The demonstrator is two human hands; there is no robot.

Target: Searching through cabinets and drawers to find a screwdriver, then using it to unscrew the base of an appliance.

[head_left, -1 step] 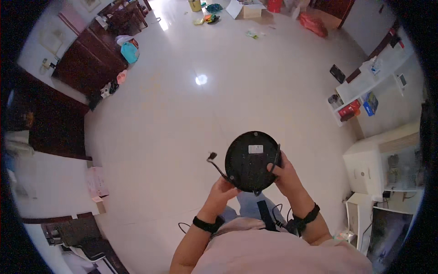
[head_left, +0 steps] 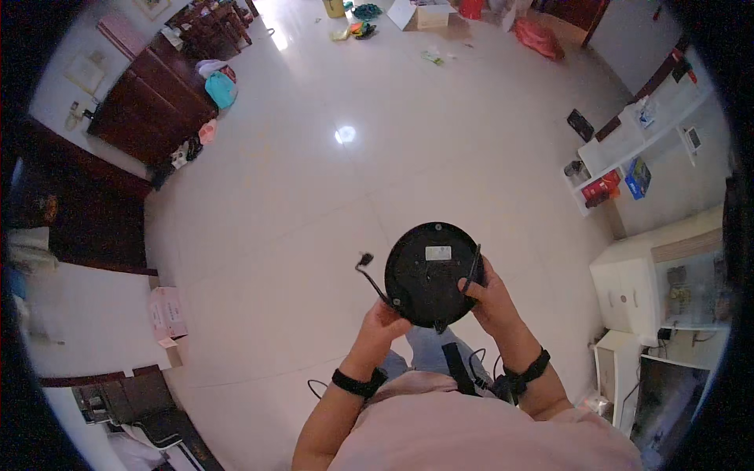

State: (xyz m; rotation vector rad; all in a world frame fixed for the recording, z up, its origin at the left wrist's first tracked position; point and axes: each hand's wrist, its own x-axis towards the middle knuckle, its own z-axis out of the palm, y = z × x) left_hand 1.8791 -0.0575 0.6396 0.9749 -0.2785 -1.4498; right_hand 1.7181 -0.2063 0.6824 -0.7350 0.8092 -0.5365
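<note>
In front of my body I hold up a round black appliance base [head_left: 428, 286], its flat face with a white label and small screws or feet toward me. At the disc's lower left edge my left hand [head_left: 381, 323] is closed, with a black cord [head_left: 371, 281] rising beside it to a small plug [head_left: 366, 258]. My right hand [head_left: 493, 298] grips the right edge, thumb lying on the face across a black strip [head_left: 473, 269], perhaps more cord. The fingers of both hands are partly hidden behind the disc.
Pale tiled floor [head_left: 267, 235] spreads around me. On the right stand white shelves [head_left: 628, 149] and a white cabinet [head_left: 624, 286]. A pink box [head_left: 167, 312] sits at the left wall; bags and an open carton [head_left: 432, 17] lie at the far end.
The round base has shifted very slightly up and left in view, with both hands keeping their hold. The rest looks the same.
</note>
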